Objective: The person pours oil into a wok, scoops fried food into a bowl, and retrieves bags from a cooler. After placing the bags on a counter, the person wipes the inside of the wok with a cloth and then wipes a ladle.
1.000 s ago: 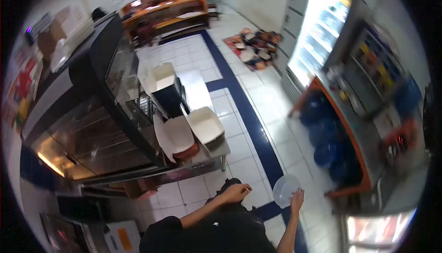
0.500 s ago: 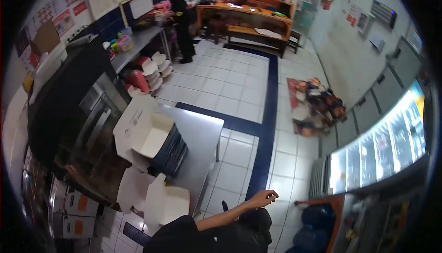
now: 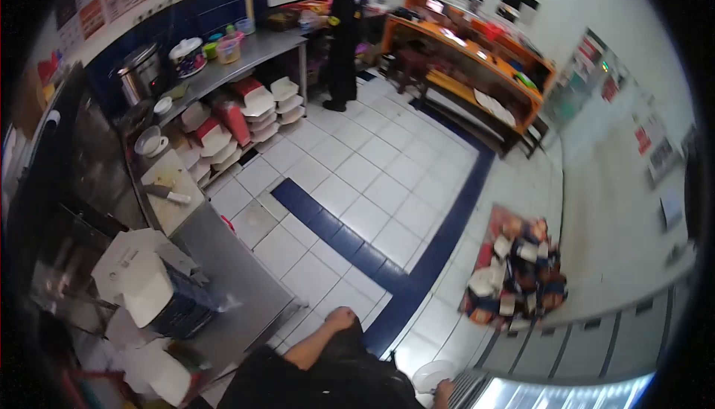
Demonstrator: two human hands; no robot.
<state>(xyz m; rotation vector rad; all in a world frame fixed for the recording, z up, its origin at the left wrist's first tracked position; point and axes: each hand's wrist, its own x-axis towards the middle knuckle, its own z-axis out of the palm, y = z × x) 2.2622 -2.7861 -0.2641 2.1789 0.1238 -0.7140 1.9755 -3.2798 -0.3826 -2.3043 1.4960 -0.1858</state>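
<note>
My left hand hangs in front of my dark clothing at the bottom middle, fingers curled in, with nothing visible in it. At the bottom edge, my right hand is partly cut off by the frame. Its fingers close at the rim of a white, round, plate-like thing, whose exact kind I cannot make out. Left of my left arm stands a steel table. A stack of folded paper boxes rests on it, with a knife on a cutting board farther back.
A person in black stands by the far counter. An orange desk and a wooden bench are at the back. Several packed goods lie on the floor to the right, beside grey cabinets and a lit fridge.
My view has moved forward and turned. My left hand has swung left and its fingers are curled tighter. My right hand and the white round thing have come into view.
</note>
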